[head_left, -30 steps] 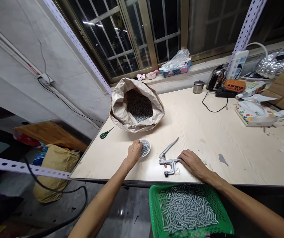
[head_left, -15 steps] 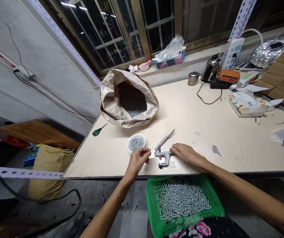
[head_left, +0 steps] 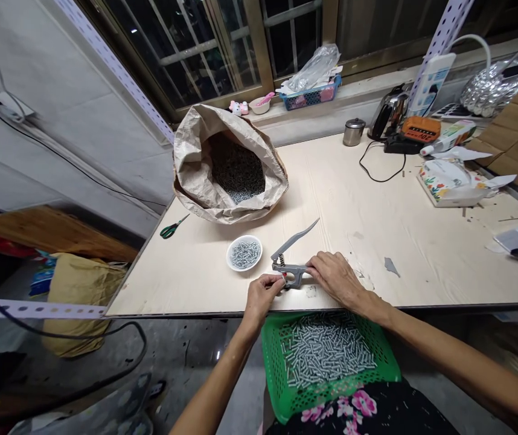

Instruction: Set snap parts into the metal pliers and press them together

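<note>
Grey snap-fastener pliers (head_left: 296, 269) lie near the table's front edge, jaw to the left, with a coil spring and the upper handle raised. My right hand (head_left: 335, 275) is closed around the lower handle. At the jaw, beside its red tip, my left hand (head_left: 263, 296) pinches something too small and covered to make out. Just behind that hand stands a white bowl (head_left: 244, 253) of small metal screw-like pieces. A green basket (head_left: 273, 368) below the table edge holds many silvery metal pieces of similar shape.
A large paper sack (head_left: 191, 175) of dark metal pieces stands open behind the bowl. Green-handled scissors (head_left: 172, 228) lie at the left. Toward the right are a metal canister (head_left: 354, 132), an orange battery (head_left: 421, 128) and a tissue pack (head_left: 449, 181).
My left hand has moved right, from beside the bowl to the pliers' jaw. My right hand stays on the lower handle. The whole view has shifted slightly.
</note>
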Available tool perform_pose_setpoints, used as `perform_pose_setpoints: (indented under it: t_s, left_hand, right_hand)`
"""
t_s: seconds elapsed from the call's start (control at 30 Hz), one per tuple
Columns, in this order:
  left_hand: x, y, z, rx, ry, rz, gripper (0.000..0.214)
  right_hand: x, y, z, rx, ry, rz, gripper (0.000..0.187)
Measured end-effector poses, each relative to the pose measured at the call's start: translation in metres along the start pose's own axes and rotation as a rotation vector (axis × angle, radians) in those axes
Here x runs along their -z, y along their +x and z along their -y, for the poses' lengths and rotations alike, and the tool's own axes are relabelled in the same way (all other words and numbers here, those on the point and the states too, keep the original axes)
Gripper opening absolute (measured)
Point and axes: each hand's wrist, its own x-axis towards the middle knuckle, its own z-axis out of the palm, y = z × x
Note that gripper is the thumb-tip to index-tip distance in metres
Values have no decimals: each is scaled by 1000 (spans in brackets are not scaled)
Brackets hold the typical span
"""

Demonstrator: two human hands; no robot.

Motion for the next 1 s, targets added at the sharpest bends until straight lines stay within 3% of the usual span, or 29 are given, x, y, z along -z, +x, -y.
perform_pose_setpoints:
  t_s: [0.27,0.47,0.7,1.0]
  left_hand:
    - [-4,5,1,101,22,21,26]
    - [1,9,-17,359,155,192,17]
    - [2,12,-24,589,237,270,20]
    - [-2,10,-31,688,303,289,15]
  right_hand:
    - [-11,-3,-9,-12,52,-30,32]
    - [-19,-5,-14,-19,61,7,31]
    - [-30,-13,-18,17,47,58,26]
    - [-19,-10,-17,80,-73,111,21]
